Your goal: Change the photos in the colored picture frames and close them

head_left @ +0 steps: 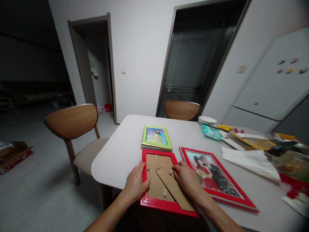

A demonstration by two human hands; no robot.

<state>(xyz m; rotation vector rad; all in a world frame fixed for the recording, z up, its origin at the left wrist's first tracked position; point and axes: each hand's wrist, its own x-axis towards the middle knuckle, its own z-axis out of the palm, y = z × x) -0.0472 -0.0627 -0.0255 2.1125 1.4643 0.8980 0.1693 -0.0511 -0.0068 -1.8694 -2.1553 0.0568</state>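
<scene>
A red picture frame point(158, 203) lies face down at the table's near edge, its brown backing board point(158, 161) showing. Small metal clips point(164, 194) sit along the board's sides, and a brown stand leg point(177, 190) slants across it. My left hand point(137, 180) grips the frame's left side, thumb on top. With fingers pinched together, my right hand point(187, 177) is at the metal clip point(171, 172) on the right side; the fingertips partly hide it. Beside that hand lies another red picture frame point(241, 204), face up with a photo of two people.
Beyond the red frame is a yellow-green picture frame point(156, 137), apparently stacked. The white table point(116, 154) carries a teal packet point(211, 132), white paper point(248, 161), a white bowl point(207, 120) and clutter at right. Wooden chairs point(74, 119) point(182, 109) stand left and behind.
</scene>
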